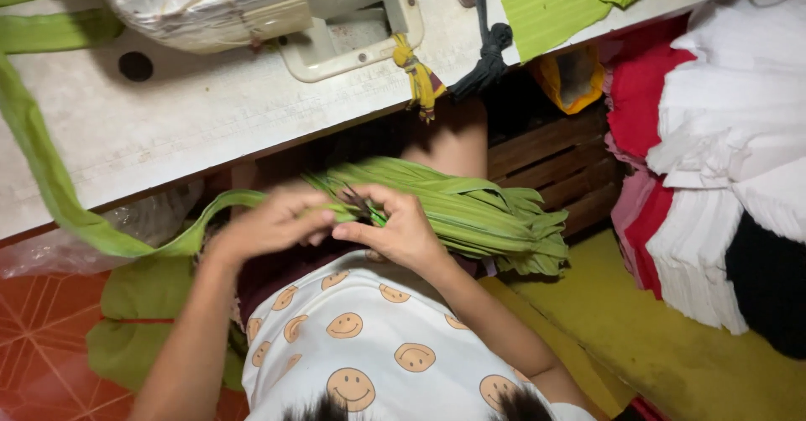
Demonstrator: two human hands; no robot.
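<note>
Far left: a long green fabric strip (pixel 42 165) trailing off the worn pale desk (pixel 168 127), dropping past the desk edge and curving in toward the lap. Below it, more green cloth (pixel 138 320) heaped on the orange tiled floor (pixel 34 320).

Centre left: left hand (pixel 269 224) curled over the strip, grip pressed together on the green fabric at the point where both hands meet. Just beside it, right hand (pixel 395 228), thumb and forefinger pinching the same spot; something dark and thin between the fingers, possibly threads or small snips, too blurred to tell. Above, on the desk, the grey metal body of a sewing machine (pixel 201 1) and its cream base plate (pixel 353 35).

Centre right: a bundle of folded green fabric strips (pixel 478 211) resting across the lap, touching the right hand. Judging by this sizeable bundle, a fair share already handled; the long trailing strip and the floor heap apparently left.

Right: a tall stack of white, red and pink cloth pieces (pixel 714 161) beside a yellow mat (pixel 672 354).

Room for moving: tight under the desk edge just above the hands, crowded on the right by the stack, more open toward the floor on the left.
</note>
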